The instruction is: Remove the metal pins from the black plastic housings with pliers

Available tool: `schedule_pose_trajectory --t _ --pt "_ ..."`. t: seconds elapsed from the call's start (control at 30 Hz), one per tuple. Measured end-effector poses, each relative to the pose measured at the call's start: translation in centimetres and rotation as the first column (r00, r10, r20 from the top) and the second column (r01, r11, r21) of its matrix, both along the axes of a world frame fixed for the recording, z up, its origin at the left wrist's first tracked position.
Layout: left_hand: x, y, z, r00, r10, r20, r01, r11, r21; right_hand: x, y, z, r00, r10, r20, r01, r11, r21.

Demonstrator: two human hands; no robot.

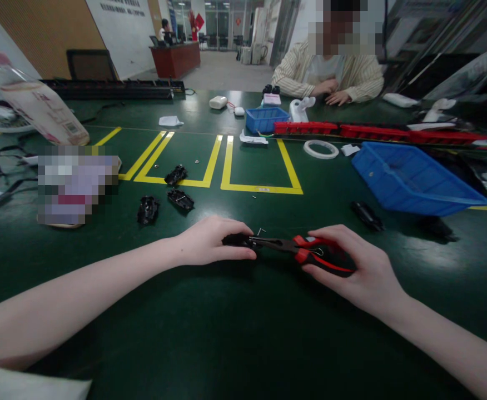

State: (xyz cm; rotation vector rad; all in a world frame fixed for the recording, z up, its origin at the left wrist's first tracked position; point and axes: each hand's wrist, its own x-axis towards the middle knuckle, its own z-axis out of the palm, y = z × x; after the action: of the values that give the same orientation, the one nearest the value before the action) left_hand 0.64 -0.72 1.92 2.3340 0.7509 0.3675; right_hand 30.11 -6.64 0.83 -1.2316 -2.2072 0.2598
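My left hand [216, 241] pinches a small black plastic part [235, 240] between thumb and fingers, low over the green table. Wrapped round the red-and-black handles of long-nose pliers [279, 243] is my right hand [354, 266]. The pliers point left, and their tips meet the black part's right end. Whether the jaws grip a pin there is too small to tell. Small metal pins [261, 231] lie just beyond the tips. Similar black parts rest to the left: one by the yellow tape [175, 175], another below it [180, 200], and a third further left [148, 210].
A blue bin [418, 180] stands at right, a black part [367, 215] beside it. Behind are a tape roll [321, 149], a red strip [372, 132] and a small blue basket [264, 119]. A bottle [43, 108] and phone [79, 189] are left. A person [329, 72] sits opposite.
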Motion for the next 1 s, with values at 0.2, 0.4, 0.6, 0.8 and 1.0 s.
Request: schedule_pose_trajectory --t 0.2,0.4,0.6,0.8,1.0 --pt "-0.03 0.25 0.14 1.000 -0.009 0.015 0.010 0.995 -0.094 0.09 -0.15 -0.12 1.000 -0.016 0.016 0.015 0.999 0.029" --pt "-0.02 0.09 0.39 1.000 0.007 0.024 -0.003 0.990 -0.144 0.11 -0.15 -0.11 1.000 0.006 0.026 -0.007 0.998 0.062" --pt "0.05 -0.19 0.11 0.995 0.074 0.068 -0.067 0.992 -0.104 -0.12 -0.02 0.17 1.000 -0.010 -0.005 0.010 0.999 -0.031" --pt "0.06 -0.20 0.09 0.996 0.080 0.046 -0.079 0.996 -0.039 -0.20 -0.02 0.33 1.000 -0.011 -0.003 0.011 0.999 -0.050" --pt "0.00 -0.08 0.42 0.997 0.022 0.070 -0.005 0.973 -0.232 0.08 -0.14 -0.01 0.999 0.031 0.014 -0.031 0.999 0.023"
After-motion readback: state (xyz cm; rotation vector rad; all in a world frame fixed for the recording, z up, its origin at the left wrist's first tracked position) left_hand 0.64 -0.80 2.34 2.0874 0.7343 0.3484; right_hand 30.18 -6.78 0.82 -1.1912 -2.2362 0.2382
